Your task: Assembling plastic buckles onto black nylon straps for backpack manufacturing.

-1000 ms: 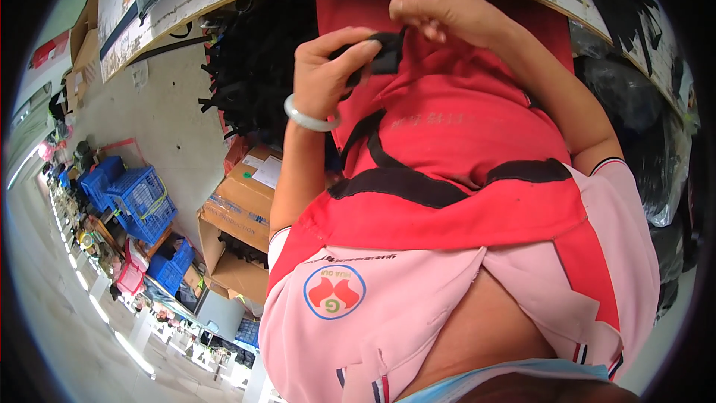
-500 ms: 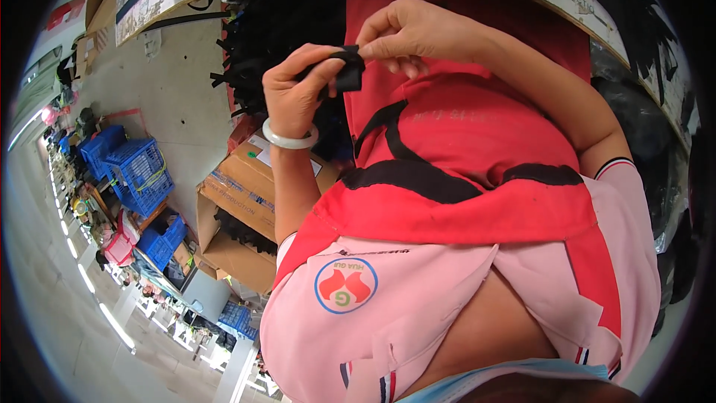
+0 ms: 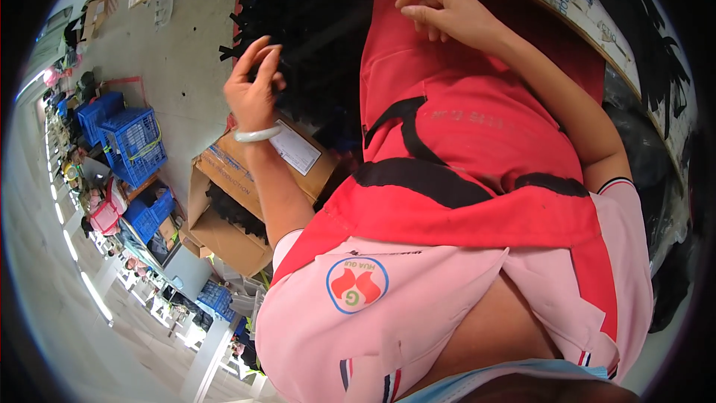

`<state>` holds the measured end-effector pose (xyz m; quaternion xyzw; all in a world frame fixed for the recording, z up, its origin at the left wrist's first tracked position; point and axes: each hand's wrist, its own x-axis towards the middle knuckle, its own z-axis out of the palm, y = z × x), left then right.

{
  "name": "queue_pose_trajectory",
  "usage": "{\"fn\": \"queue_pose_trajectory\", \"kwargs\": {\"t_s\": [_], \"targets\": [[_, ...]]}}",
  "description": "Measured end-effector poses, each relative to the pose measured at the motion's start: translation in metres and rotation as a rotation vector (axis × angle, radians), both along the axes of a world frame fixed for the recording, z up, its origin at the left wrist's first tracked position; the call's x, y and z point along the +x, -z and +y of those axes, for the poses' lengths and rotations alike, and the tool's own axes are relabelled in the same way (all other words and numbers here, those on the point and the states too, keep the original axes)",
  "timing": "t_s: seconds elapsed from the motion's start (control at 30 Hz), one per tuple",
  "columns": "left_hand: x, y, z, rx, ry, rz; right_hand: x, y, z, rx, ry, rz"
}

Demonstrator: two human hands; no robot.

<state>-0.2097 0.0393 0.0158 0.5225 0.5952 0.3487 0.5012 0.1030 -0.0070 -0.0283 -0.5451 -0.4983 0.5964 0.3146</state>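
1. Straps (image 3: pixel 317 26), black and heaped, fill the dark space between the cardboard box and the front of the red apron (image 3: pixel 447 216); single pieces are hard to pick out except at the heap's left fringe.
2. The left hand (image 3: pixel 255 93) is up beside that heap, thumb and fingers well parted, with nothing seen in it; whether a fingertip touches a strap I cannot tell.
3. The right hand (image 3: pixel 444 16) is raised over the upper apron, fingers half curled. Nothing shows in it, but something small between thumb and forefinger could be hidden.
4. With no strap visible in either hand, I judge this a gap between pieces. Many straps lie loose; which are handled and which remain, the view does not show.
5. The table (image 3: pixel 625 56) curves along the top, its white surface worn, its edge bare wood; more black strips (image 3: pixel 660 48) lie on its right part.
6. Left of the person, an open cardboard box (image 3: pixel 231 175) with dark stuff inside and blue crates (image 3: pixel 134 145) stand on the grey floor (image 3: pixel 198 60). A long lit workroom stretches beyond.
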Motion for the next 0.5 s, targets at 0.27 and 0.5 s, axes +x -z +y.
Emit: {"fn": "queue_pose_trajectory", "kwargs": {"t_s": [0.27,0.5], "targets": [[0.167,0.056,-0.016,-0.070,-0.111,-0.750,-0.019,-0.012,-0.016,-0.274,0.018,0.065],[0.208,0.064,-0.009,-0.165,-0.017,-0.858,-0.001,0.002,-0.027,-0.209,0.244,0.168]]}}
